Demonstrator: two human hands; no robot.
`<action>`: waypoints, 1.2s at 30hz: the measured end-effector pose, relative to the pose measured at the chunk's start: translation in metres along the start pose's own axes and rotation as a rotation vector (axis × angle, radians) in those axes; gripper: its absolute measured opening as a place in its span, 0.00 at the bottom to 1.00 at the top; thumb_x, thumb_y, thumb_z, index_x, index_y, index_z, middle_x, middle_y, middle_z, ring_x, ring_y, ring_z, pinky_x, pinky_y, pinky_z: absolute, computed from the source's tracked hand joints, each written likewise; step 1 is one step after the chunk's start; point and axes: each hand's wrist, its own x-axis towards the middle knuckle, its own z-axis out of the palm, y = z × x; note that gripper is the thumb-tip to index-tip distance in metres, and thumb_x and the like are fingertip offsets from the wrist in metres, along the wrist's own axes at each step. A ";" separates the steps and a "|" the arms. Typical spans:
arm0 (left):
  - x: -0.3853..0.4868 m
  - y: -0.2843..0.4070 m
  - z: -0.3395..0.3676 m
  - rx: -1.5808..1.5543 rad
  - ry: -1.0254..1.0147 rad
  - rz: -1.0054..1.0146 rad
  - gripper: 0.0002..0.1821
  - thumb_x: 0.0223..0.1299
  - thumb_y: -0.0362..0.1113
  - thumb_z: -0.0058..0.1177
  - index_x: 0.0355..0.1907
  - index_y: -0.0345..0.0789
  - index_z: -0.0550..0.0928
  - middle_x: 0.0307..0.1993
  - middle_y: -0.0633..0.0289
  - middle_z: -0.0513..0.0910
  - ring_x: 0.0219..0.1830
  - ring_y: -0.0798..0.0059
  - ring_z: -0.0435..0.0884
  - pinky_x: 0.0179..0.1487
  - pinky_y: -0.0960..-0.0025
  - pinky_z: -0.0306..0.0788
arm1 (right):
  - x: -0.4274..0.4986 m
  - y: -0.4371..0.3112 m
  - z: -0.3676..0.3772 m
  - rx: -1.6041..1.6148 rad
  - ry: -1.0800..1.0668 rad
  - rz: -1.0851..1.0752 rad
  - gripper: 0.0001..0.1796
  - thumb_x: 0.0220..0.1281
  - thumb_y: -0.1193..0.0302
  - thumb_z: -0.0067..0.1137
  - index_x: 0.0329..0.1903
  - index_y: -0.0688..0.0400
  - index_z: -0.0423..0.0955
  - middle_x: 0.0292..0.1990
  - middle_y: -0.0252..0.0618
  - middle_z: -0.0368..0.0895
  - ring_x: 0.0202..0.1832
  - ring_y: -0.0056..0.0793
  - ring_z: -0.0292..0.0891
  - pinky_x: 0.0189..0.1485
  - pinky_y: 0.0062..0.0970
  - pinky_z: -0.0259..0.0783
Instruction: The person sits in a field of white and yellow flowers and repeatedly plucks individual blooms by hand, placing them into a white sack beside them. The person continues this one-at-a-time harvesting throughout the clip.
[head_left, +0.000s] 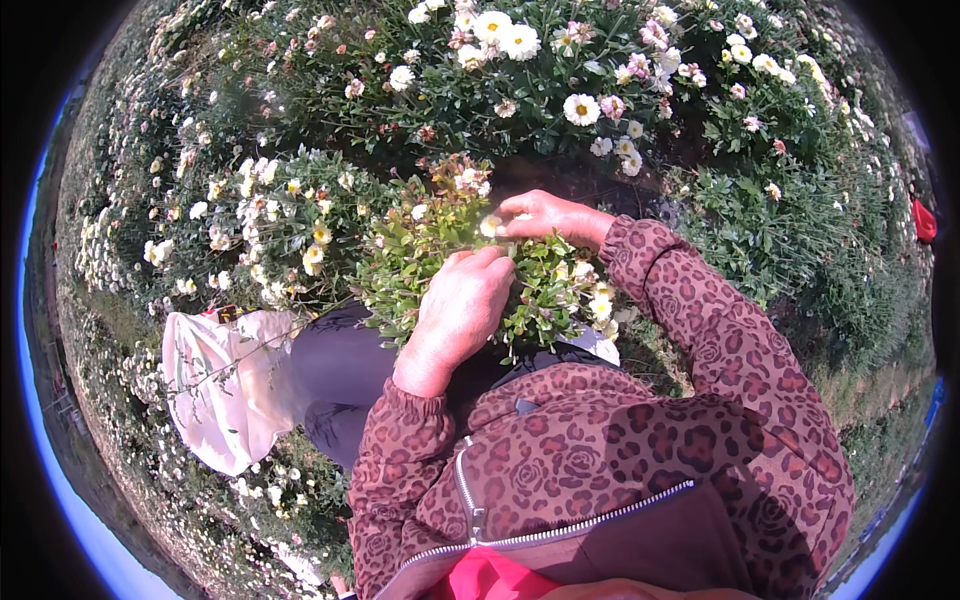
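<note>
A leafy yellow-green chrysanthemum plant (409, 244) with small white blooms rises before my lap. My left hand (465, 304) is in its foliage, back upward and fingers curled; its fingertips are hidden, so I cannot tell whether they grip anything. Just beyond it, my right hand (551, 217) reaches in from the right. A white flower (491, 226) is at the right fingertips, and a pale bloom (523, 217) shows inside the curled fingers. More white and yellowish flowers (600, 306) hang beneath my right wrist.
A white cloth sack (217, 382) lies by my dark-trousered leg (330, 367), a thin stem across it. White fabric (596, 345) shows below the foliage. Rows of flowering bushes (480, 97) surround me, with white and pinkish blooms. A red object (923, 221) appears at the far right.
</note>
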 end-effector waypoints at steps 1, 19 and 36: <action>-0.001 -0.001 0.000 -0.017 0.006 -0.007 0.09 0.69 0.31 0.53 0.47 0.33 0.82 0.48 0.54 0.83 0.49 0.50 0.82 0.55 0.55 0.75 | 0.002 -0.003 0.004 0.019 0.004 0.082 0.22 0.68 0.61 0.66 0.54 0.65 0.83 0.45 0.37 0.88 0.48 0.20 0.79 0.54 0.27 0.75; 0.047 0.033 -0.009 -0.007 0.015 0.242 0.03 0.62 0.29 0.55 0.34 0.33 0.77 0.34 0.53 0.80 0.43 0.49 0.79 0.50 0.53 0.71 | -0.274 0.038 0.020 0.192 0.482 0.562 0.29 0.68 0.69 0.66 0.68 0.68 0.69 0.37 0.36 0.84 0.30 0.15 0.78 0.34 0.23 0.77; 0.087 0.051 0.105 0.163 -0.330 0.081 0.15 0.54 0.37 0.65 0.43 0.35 0.83 0.45 0.52 0.84 0.48 0.50 0.85 0.53 0.53 0.79 | -0.185 0.050 0.059 0.322 0.503 0.134 0.12 0.67 0.70 0.64 0.50 0.61 0.81 0.42 0.30 0.84 0.43 0.17 0.76 0.48 0.23 0.73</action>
